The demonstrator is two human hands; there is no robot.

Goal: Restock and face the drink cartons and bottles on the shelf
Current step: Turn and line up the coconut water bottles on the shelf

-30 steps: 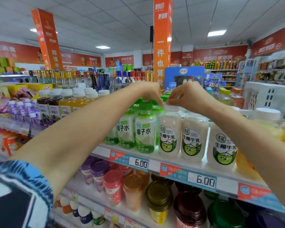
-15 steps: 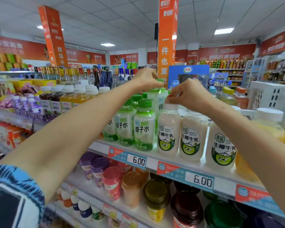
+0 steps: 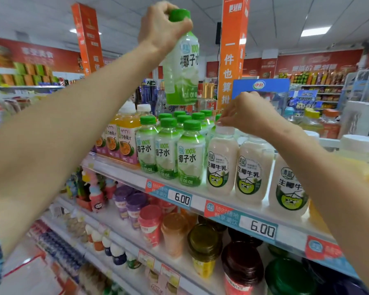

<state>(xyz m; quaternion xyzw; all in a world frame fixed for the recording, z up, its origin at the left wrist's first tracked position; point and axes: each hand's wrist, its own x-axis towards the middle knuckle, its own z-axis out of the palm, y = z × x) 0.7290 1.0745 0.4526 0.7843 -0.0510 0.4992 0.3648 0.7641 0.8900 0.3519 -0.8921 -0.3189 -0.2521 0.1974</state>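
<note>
The left hand [image 3: 160, 28] is gripping a coconut-water bottle [image 3: 182, 67] by its neck, holding it high above the green-capped row [image 3: 179, 135] on the shelf [image 3: 124, 173]. The right hand [image 3: 245, 116] is pinching a milk bottle's [image 3: 222, 162] cap just beside that row. Restocking seems underway; next, the held bottle likely needs a slot in that row, label forward.

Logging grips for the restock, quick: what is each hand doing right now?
Left hand: grips the green-capped coconut water bottle by its neck.
Right hand: fingertips bunched at the cap of the white milk bottle; hold cannot be told.
</note>
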